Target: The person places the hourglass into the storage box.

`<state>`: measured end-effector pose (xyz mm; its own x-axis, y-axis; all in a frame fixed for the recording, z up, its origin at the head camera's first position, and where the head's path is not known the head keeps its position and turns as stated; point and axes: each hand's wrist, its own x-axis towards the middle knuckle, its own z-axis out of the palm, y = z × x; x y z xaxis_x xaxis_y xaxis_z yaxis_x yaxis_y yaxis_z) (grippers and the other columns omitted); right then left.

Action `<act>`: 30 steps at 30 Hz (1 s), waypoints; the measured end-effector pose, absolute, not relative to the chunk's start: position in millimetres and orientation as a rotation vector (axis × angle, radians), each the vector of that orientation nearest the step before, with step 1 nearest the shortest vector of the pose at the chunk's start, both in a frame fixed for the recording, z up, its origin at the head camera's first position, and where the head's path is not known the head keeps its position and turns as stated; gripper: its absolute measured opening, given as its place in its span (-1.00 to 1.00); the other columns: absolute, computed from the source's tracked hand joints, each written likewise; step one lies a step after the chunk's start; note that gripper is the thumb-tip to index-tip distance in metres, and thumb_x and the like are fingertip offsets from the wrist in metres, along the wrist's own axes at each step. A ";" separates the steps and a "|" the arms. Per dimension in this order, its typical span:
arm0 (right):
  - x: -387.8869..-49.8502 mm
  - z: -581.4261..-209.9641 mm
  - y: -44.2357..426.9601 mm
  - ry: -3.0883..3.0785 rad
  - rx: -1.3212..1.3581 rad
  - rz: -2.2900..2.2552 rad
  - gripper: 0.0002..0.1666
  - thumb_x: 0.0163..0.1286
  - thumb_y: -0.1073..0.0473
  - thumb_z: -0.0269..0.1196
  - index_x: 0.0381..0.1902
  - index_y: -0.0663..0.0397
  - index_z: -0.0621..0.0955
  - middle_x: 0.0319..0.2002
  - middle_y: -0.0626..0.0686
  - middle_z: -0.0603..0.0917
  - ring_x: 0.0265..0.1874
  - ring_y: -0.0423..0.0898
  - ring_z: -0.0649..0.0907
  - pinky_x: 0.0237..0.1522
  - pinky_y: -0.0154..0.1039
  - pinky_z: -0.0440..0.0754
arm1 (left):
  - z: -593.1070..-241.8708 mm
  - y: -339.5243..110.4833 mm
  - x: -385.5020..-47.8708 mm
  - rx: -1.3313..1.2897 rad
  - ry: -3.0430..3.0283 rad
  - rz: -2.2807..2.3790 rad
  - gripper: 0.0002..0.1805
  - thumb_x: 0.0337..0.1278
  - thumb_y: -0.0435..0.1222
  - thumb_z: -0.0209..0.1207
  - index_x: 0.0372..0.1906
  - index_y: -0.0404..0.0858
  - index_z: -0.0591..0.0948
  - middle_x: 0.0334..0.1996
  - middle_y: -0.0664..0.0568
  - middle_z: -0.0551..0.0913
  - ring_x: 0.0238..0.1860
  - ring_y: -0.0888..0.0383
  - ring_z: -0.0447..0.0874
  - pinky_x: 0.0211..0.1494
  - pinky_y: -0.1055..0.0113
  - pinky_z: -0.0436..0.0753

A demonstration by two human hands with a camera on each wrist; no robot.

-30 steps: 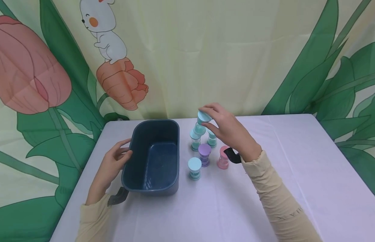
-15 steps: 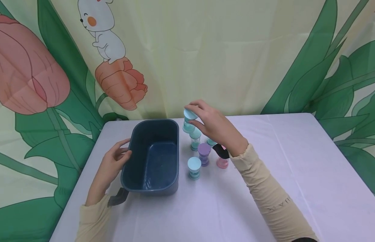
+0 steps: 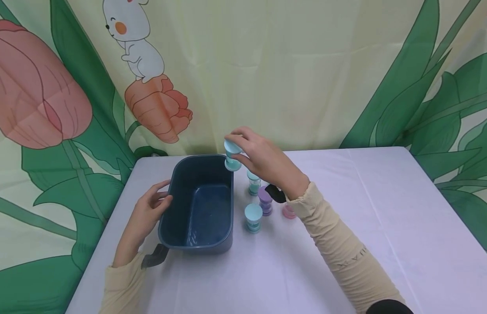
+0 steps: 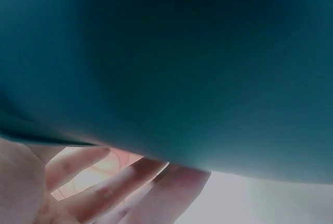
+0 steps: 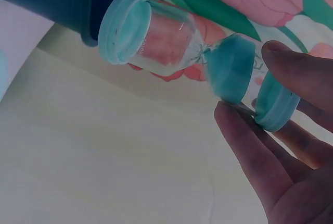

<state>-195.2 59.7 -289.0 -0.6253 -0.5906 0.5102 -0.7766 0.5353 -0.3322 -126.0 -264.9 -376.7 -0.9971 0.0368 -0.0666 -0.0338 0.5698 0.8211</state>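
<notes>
My right hand pinches a light-blue hourglass by one capped end, between thumb and fingers. Its other cap is over the back right rim of the dark blue bin; teal sand shows in the bulb nearer my fingers in the right wrist view. On the bin's left side my left hand rests with fairly straight fingers against the outer wall. To the right of the bin stand light-blue hourglasses, one in front and one farther back, a purple hourglass and a pink hourglass, partly hidden by my right wrist.
A white cloth covers the table. Behind it hangs a curtain printed with a rabbit, a carrot and tulips, close to the table's back edge. The bin's visible inside floor is bare.
My right hand has carried the light-blue hourglass leftward, from above the other hourglasses to the bin's back right rim. My left hand and the bin have stayed put.
</notes>
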 end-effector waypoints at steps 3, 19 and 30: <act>-195.7 -287.0 51.8 -2.445 1.144 0.769 -0.45 0.32 0.26 0.36 0.25 0.20 0.53 0.14 0.11 0.55 0.04 -0.03 0.64 0.10 -0.20 0.64 | -377.5 -265.2 -126.0 0.001 2.718 1.421 -0.37 0.46 -0.07 0.06 0.52 -0.07 0.23 0.26 -0.34 0.51 0.21 -0.25 0.57 0.12 -0.10 0.64; -205.0 -292.8 17.1 -2.486 1.214 0.815 -0.45 0.30 0.25 0.38 0.23 0.19 0.54 0.13 0.11 0.54 0.00 -0.04 0.65 0.11 -0.26 0.62 | -374.2 -265.5 -123.2 -0.025 2.737 1.372 -0.39 0.47 -0.09 0.07 0.52 -0.07 0.25 0.24 -0.35 0.52 0.19 -0.26 0.59 0.10 -0.12 0.65; -216.2 -295.9 4.2 -2.554 1.209 0.831 -0.47 0.33 0.21 0.36 0.24 0.17 0.54 0.12 0.10 0.55 -0.01 -0.05 0.63 0.11 -0.27 0.62 | -374.7 -263.4 -124.6 -0.025 2.714 1.406 -0.36 0.44 -0.03 0.08 0.52 -0.04 0.24 0.26 -0.33 0.51 0.22 -0.26 0.57 0.12 -0.14 0.63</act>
